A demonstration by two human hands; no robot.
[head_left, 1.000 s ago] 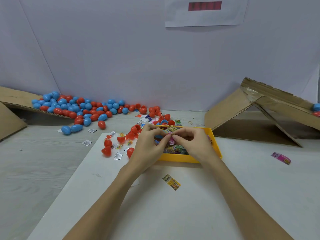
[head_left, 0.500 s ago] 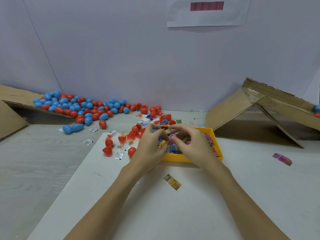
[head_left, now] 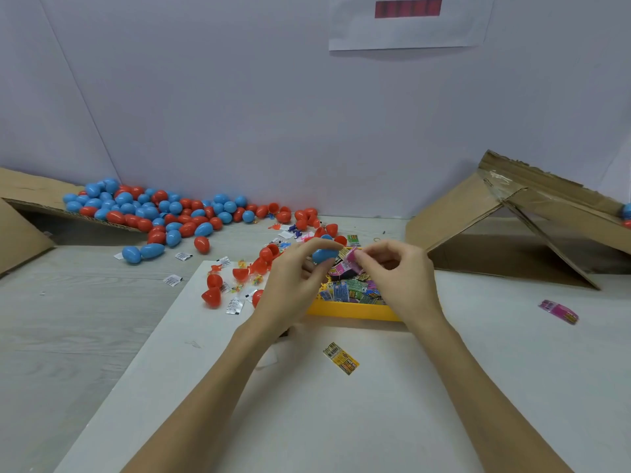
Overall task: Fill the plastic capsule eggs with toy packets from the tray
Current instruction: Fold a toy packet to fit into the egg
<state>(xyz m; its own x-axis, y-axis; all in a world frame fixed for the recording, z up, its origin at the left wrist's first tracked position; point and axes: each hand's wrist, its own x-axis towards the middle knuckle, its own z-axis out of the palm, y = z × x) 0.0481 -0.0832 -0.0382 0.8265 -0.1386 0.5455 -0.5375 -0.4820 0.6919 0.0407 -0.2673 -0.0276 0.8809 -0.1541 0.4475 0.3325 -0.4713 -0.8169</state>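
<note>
1. Blue capsule half [head_left: 323,255]: held in the left hand [head_left: 293,285] above the far-left corner of the tray, its grip clamped around the shell. A second ago no blue shell could be made out between the fingers; both hands were bunched low over the packets.
2. Pink toy packet [head_left: 349,261]: pinched at its end by the right hand [head_left: 403,278], grip closed on it, the packet's other end touching the blue capsule half. The hands have risen and drawn slightly apart since half a second ago. Judgement: the packet is at the point of being pushed into the shell; closing the egg is not yet done.
3. Yellow tray [head_left: 351,310]: on the bench, under both hands, filled with mixed printed packets.
4. Loose red capsule halves [head_left: 211,297]: scattered with small white sachets just left of the tray.
5. Strays: one yellow packet [head_left: 340,358] on the bench near the tray; one pink packet [head_left: 558,311] well apart to the right.
6. Egg heap [head_left: 146,213]: blue and red, spilling off a cardboard flap at far left against the wall.
7. Bench [head_left: 341,421]: pale sheet over grey wood-grain surface.
8. Room: plain pale walls, a paper sheet [head_left: 409,25] pinned high, a folded cardboard ramp [head_left: 512,216] at right.
</note>
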